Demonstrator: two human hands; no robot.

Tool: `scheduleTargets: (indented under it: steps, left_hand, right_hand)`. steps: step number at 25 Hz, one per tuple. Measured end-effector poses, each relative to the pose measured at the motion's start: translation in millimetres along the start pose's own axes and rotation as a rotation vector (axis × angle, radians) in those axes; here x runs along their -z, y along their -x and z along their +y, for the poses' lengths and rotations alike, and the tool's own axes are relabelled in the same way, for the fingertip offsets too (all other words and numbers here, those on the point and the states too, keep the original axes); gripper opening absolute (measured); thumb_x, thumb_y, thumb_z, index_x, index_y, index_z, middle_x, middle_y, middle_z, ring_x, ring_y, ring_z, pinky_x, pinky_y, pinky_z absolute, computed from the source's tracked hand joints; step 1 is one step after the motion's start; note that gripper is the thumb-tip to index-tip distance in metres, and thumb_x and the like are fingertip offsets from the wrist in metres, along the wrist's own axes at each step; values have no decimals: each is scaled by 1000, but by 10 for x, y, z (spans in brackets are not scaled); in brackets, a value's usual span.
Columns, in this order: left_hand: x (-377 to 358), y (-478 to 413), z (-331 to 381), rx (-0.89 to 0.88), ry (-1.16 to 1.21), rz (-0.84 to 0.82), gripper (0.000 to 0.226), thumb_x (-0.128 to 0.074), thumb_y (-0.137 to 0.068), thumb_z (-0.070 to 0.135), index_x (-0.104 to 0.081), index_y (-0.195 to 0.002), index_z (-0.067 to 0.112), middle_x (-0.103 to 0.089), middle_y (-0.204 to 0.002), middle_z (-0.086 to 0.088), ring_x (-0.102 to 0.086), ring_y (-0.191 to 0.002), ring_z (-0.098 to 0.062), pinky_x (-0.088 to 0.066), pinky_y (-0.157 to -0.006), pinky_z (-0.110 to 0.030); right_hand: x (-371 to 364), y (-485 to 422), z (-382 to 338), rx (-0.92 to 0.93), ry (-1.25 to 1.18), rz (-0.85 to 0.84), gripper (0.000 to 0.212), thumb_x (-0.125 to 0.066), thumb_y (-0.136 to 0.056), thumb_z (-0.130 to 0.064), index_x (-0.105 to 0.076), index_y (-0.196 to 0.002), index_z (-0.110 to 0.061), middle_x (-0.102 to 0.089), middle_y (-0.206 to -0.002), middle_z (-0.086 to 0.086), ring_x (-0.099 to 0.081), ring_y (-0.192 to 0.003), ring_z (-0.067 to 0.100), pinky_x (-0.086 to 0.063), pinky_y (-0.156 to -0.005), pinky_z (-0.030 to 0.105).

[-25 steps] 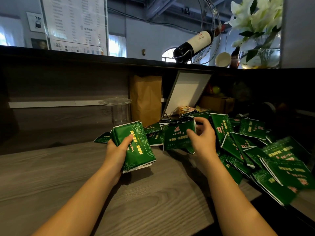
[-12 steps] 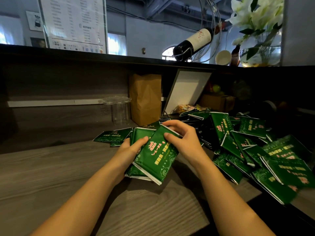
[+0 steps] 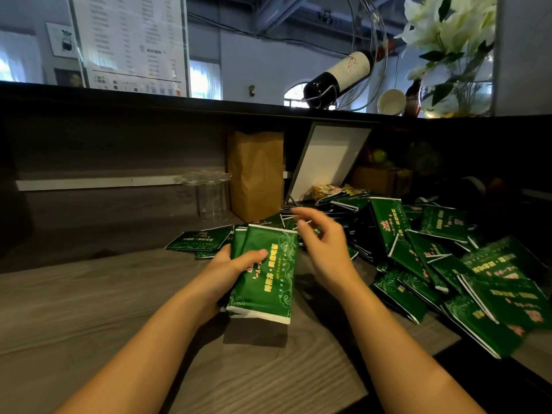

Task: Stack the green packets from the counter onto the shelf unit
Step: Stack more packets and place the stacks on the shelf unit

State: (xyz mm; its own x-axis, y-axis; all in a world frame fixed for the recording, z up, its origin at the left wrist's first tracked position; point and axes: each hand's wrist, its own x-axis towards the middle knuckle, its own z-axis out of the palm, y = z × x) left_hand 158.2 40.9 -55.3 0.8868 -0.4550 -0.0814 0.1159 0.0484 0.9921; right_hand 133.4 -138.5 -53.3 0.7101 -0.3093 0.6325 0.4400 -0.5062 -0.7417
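Head view | left hand (image 3: 227, 271) fingers grasping packet stack (image 3: 264, 276) | right hand (image 3: 324, 245) fingers released, just beside stack

Wood-grain counter (image 3: 89, 318) under a dark ledge (image 3: 149, 100), bright windows (image 3: 205, 80) beyond.

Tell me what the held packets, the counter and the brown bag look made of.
Held packets: glossy plastic film, probably, judging by sheen and white sealed edges. Counter: grey wood-grain surface, matte; laminate or real wood unclear. Brown bag: kraft paper, dull and creased.
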Motion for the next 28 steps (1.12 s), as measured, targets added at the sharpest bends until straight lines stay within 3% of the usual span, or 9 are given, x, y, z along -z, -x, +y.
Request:
scheduleTargets:
  steps: [3, 7, 16, 21, 23, 26, 28]
  left_hand:
    - [93, -52, -18, -21, 76, 92, 36, -68, -83, 24, -58, -116, 14, -73, -94, -8, -70, -82, -23, -54, -71, -34]
    - [151, -147, -42, -95, 190, 249, 47, -68, -82, 23, -52, -125, 12, -68, -110, -13, -67, -93, -29, -54, -79, -40]
    - [192, -244, -82, -151, 209, 305, 43, -65, -85, 23, -48, -123, 17, -66, -109, -11, -66, -94, -29, -53, -84, -44]
    - [178, -263, -93, -134, 188, 317, 44, -65, -85, 24, -47, -124, 17, -66, -108, -11, -66, -91, -29, -53, -82, -44]
    - [159, -252, -90, -133, 179, 324, 44, -65, -84, 24, -46, -124, 17, -65, -109, -11, -66, -92, -30, -53, -84, -45]
    - [115, -240, -83, -125, 182, 337, 47, -66, -84, 24, -46, -125, 15, -65, -110, -13, -66, -93, -30, -54, -81, -44]
    - [55, -221, -63, -124, 193, 334, 58, -71, -79, 29, -43, -127, 14, -64, -113, -13, -66, -95, -30, -54, -82, -45]
  right_hand:
    - [170, -87, 271, -265, 306, 136, 31, -46, -91, -7, -64, -115, -19, -64, -116, 2, -55, -113, 23, -48, -95, 44]
    - [197, -277, 332, -456, 603, -27, 39, -42, -92, -10, -52, -130, -14, -55, -129, 12, -52, -116, 32, -47, -94, 45]
    - [190, -360, 558, -505, 855, -102, 42, -47, -95, -21, -41, -136, -15, -49, -134, 13, -48, -122, 34, -40, -96, 43]
    - [200, -355, 494, -586, 929, -201, 55, -60, -89, -39, -40, -136, -17, -54, -131, 12, -44, -125, 35, -34, -99, 42]
    - [222, -338, 422, -547, 752, -134, 54, -61, -89, -29, -39, -137, -21, -57, -128, 10, -50, -121, 33, -41, -99, 44]
    - [225, -281, 150, -400, 88, 19, 50, -56, -92, -10, -40, -137, -23, -57, -118, 2, -58, -108, 22, -53, -87, 39]
    - [167, -202, -103, -308, -271, -35, 51, -55, -91, -3, -42, -135, -26, -56, -118, 3, -61, -104, 21, -56, -79, 33]
